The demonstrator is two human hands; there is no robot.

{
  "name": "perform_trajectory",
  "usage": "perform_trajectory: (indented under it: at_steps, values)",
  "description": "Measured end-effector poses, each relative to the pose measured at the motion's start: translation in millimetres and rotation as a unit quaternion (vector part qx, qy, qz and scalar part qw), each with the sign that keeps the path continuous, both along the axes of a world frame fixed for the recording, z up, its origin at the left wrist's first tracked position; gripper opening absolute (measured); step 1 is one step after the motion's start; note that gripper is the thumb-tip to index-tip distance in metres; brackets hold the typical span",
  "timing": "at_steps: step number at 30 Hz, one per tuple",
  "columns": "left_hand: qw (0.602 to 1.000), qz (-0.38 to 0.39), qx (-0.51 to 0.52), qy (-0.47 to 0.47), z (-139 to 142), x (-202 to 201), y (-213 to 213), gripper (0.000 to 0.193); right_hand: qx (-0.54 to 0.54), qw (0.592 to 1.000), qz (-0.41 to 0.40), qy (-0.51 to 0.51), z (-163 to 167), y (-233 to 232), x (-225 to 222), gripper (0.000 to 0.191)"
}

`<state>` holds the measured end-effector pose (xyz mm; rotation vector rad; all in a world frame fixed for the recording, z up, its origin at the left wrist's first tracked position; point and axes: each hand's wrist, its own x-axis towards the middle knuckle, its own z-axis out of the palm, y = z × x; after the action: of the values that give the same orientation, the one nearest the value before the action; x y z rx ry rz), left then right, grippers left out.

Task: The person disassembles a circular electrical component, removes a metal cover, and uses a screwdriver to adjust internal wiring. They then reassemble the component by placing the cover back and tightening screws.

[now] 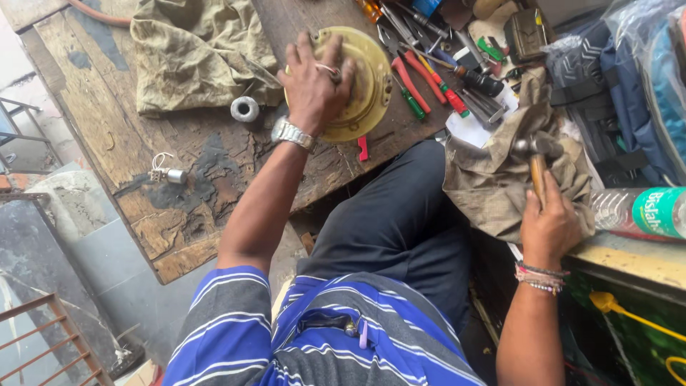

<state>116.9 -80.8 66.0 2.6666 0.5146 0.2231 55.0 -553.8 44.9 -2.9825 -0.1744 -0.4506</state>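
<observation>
Your left hand (pixel 314 86) lies flat, fingers spread, pressing on the round brass-coloured motor housing (pixel 364 78) on the wooden workbench (pixel 107 93). Your right hand (pixel 549 227) is closed round the wooden handle of a hammer (pixel 537 154), head at 12 o'clock from the fist, resting over a crumpled cloth (pixel 493 186).

Judged step: housing steadied, hammer readied. A strike would call for carrying the hammer toward 10 o'clock to the housing, clear of your fingers.

Count: one housing; one hammer; two cloths, the second (pixel 200 50) at 9 o'clock of the housing; one metal bearing (pixel 244 109); one small capacitor with wires (pixel 168 174); one plastic bottle (pixel 639 213). Pliers and screwdrivers (pixel 429 78) at 3 o'clock of the housing: pile too tangled to count.
</observation>
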Motion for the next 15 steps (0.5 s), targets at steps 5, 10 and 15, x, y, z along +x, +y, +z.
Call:
perform_trajectory:
  at_steps: [5,10,15]
  values:
    - [0.998,0.008,-0.014,0.056,-18.8,3.2,-7.0,0.057,-0.038,0.998,-0.038,0.035,-1.3,-0.4,4.6,0.047]
    - [0.999,-0.021,0.001,0.037,-39.9,11.2,3.1,0.075,0.019,0.993,0.075,-0.091,18.5,63.5,18.6,0.034]
    - [0.995,-0.094,-0.039,-0.003,-48.5,-2.5,22.6,0.119,0.305,0.913,0.27,0.007,22.8,162.8,40.0,0.027]
